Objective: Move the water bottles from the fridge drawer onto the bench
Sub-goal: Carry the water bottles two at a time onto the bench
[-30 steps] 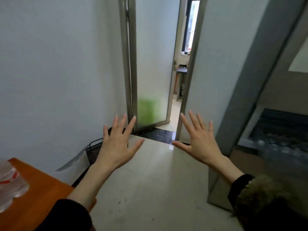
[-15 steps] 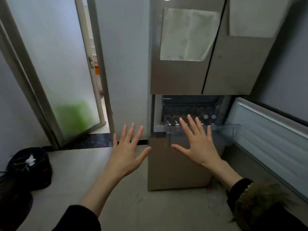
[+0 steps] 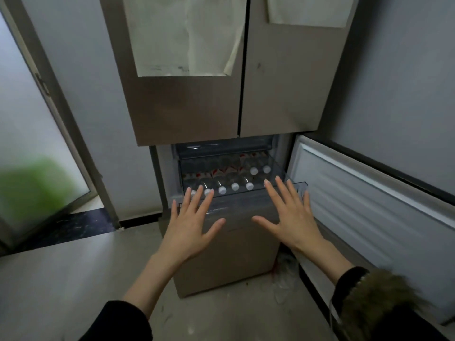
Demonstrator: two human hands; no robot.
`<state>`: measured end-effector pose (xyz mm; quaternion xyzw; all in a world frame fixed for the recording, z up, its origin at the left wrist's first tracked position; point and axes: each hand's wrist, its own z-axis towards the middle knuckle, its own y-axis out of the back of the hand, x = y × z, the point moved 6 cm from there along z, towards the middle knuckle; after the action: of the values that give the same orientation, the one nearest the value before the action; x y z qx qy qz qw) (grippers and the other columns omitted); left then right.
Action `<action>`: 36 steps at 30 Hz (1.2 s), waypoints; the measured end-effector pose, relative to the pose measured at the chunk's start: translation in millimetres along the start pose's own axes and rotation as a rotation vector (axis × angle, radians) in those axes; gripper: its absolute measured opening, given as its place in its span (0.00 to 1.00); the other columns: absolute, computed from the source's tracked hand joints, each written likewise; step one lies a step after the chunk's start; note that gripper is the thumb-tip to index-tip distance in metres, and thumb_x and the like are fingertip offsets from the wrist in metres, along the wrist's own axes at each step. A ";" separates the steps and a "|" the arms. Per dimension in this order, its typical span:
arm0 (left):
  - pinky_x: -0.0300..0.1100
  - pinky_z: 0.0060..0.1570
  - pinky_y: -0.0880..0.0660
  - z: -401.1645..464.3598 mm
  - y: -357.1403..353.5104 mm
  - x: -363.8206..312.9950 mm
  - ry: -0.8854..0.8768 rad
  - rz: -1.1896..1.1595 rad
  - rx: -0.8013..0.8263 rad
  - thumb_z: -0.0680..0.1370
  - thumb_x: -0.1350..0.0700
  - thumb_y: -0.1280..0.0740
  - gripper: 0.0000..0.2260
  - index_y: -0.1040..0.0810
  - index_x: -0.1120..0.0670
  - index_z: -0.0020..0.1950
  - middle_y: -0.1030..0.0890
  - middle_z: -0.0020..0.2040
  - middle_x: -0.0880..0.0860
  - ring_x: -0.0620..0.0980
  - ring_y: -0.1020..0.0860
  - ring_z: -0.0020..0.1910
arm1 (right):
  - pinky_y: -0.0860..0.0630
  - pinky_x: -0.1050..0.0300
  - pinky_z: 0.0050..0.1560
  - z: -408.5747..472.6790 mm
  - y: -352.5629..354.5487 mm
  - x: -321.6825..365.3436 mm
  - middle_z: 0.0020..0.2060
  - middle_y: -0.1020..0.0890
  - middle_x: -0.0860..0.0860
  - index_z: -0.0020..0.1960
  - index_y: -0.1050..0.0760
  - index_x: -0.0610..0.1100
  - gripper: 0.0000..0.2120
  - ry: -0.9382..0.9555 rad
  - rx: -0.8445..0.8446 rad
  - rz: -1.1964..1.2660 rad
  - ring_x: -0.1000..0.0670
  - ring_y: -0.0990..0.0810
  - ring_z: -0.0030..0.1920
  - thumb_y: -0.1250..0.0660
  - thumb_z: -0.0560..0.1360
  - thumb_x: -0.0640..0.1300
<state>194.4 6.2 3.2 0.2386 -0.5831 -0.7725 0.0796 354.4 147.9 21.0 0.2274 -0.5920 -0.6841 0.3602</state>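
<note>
No text, brand, number or sign is legible. The water bottles (image 3: 222,177) in the fridge drawer (image 3: 275,166), beyond the fingertips of both hands, carry red-and-white labels; the printing on them is too small and blurred to read. The two pale sheets (image 3: 182,35) on the upper fridge doors (image 3: 197,107), well above the hands, show only faint smudges along the lower edge and no readable characters.
</note>
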 end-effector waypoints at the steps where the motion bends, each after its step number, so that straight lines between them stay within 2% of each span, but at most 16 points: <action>1: 0.50 0.70 0.67 16.3 -8.2 -0.2 -0.001 -0.009 0.008 0.69 0.28 0.62 0.36 0.62 0.41 0.74 0.62 0.76 0.45 0.47 0.68 0.72 | 0.65 0.41 0.72 13.1 -3.9 -7.9 0.76 0.61 0.52 0.73 0.67 0.59 0.46 -0.006 0.006 -0.005 0.49 0.65 0.75 0.65 0.60 0.77; 4: 0.49 0.70 0.67 63.2 -31.9 2.3 0.014 -0.049 0.039 0.73 0.32 0.55 0.33 0.61 0.41 0.75 0.61 0.76 0.45 0.46 0.67 0.73 | 0.65 0.41 0.72 54.7 -15.6 -29.1 0.76 0.62 0.53 0.74 0.66 0.58 0.43 -0.028 0.038 -0.012 0.49 0.65 0.75 0.56 0.66 0.76; 6: 0.51 0.72 0.66 91.0 -46.5 3.3 0.021 -0.059 0.084 0.75 0.33 0.53 0.32 0.60 0.42 0.75 0.61 0.76 0.46 0.47 0.66 0.74 | 0.65 0.41 0.72 82.7 -22.7 -39.8 0.76 0.62 0.53 0.74 0.65 0.58 0.41 -0.030 0.063 -0.013 0.49 0.64 0.75 0.51 0.71 0.72; 13: 0.53 0.73 0.63 177.2 -86.8 -7.4 0.013 -0.099 0.193 0.77 0.35 0.50 0.32 0.58 0.43 0.76 0.60 0.77 0.47 0.48 0.64 0.75 | 0.63 0.42 0.72 163.6 -51.4 -76.7 0.76 0.60 0.53 0.75 0.63 0.57 0.39 -0.031 0.109 0.046 0.49 0.63 0.76 0.49 0.73 0.70; 18: 0.53 0.72 0.61 229.1 -127.2 -18.3 0.073 -0.148 0.266 0.77 0.36 0.49 0.31 0.56 0.44 0.76 0.58 0.77 0.47 0.49 0.62 0.75 | 0.56 0.50 0.75 207.4 -86.7 -111.5 0.77 0.58 0.50 0.77 0.58 0.52 0.36 -0.023 0.203 0.242 0.48 0.60 0.76 0.44 0.76 0.62; 21: 0.52 0.73 0.56 258.4 -154.3 -21.5 0.179 -0.251 0.297 0.78 0.39 0.46 0.31 0.53 0.46 0.76 0.54 0.78 0.49 0.51 0.58 0.76 | 0.48 0.52 0.75 236.3 -109.0 -131.8 0.77 0.49 0.48 0.77 0.52 0.46 0.33 -0.070 0.264 0.390 0.47 0.50 0.76 0.41 0.79 0.54; 23: 0.49 0.72 0.47 278.0 -166.5 -25.6 0.259 -0.386 0.240 0.78 0.44 0.41 0.30 0.47 0.51 0.76 0.44 0.77 0.53 0.53 0.47 0.76 | 0.38 0.51 0.71 253.8 -120.8 -143.0 0.74 0.40 0.45 0.75 0.46 0.44 0.29 -0.096 0.263 0.444 0.45 0.39 0.73 0.40 0.79 0.48; 25: 0.44 0.66 0.37 296.1 -177.9 -27.8 0.370 -0.532 0.167 0.78 0.51 0.37 0.26 0.39 0.56 0.73 0.33 0.71 0.56 0.55 0.35 0.70 | 0.32 0.48 0.66 268.5 -133.8 -152.7 0.70 0.34 0.43 0.74 0.43 0.43 0.26 -0.130 0.283 0.449 0.42 0.32 0.68 0.40 0.79 0.45; 29: 0.46 0.58 0.29 326.7 -209.6 -25.8 0.687 -0.818 0.153 0.77 0.56 0.36 0.14 0.25 0.58 0.61 0.21 0.58 0.59 0.57 0.24 0.59 | 0.29 0.48 0.62 295.8 -164.3 -166.3 0.65 0.30 0.40 0.71 0.39 0.39 0.22 -0.175 0.350 0.426 0.40 0.29 0.64 0.40 0.78 0.43; 32: 0.49 0.51 0.25 345.5 -229.8 -26.7 0.830 -0.971 0.128 0.77 0.59 0.36 0.08 0.23 0.62 0.53 0.21 0.49 0.62 0.58 0.22 0.50 | 0.31 0.52 0.63 311.3 -181.3 -169.0 0.66 0.30 0.40 0.69 0.38 0.38 0.21 -0.260 0.409 0.472 0.40 0.30 0.65 0.41 0.79 0.42; 34: 0.48 0.42 0.24 354.7 -242.1 -26.8 0.917 -1.071 0.132 0.77 0.60 0.36 0.09 0.24 0.63 0.54 0.22 0.49 0.64 0.60 0.22 0.49 | 0.31 0.53 0.61 320.1 -190.6 -168.0 0.65 0.29 0.39 0.68 0.36 0.37 0.19 -0.307 0.436 0.485 0.40 0.29 0.64 0.42 0.79 0.42; 36: 0.45 0.41 0.24 362.5 -252.8 -27.5 0.984 -1.192 0.146 0.78 0.62 0.38 0.07 0.25 0.61 0.55 0.22 0.51 0.63 0.60 0.22 0.50 | 0.29 0.53 0.58 327.5 -200.5 -167.2 0.63 0.27 0.39 0.66 0.33 0.36 0.16 -0.332 0.460 0.463 0.40 0.27 0.62 0.43 0.80 0.41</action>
<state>90.4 407.7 -151.9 0.8322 -0.3034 -0.4496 -0.1154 174.5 494.9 -129.5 0.0482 -0.8164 -0.4612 0.3441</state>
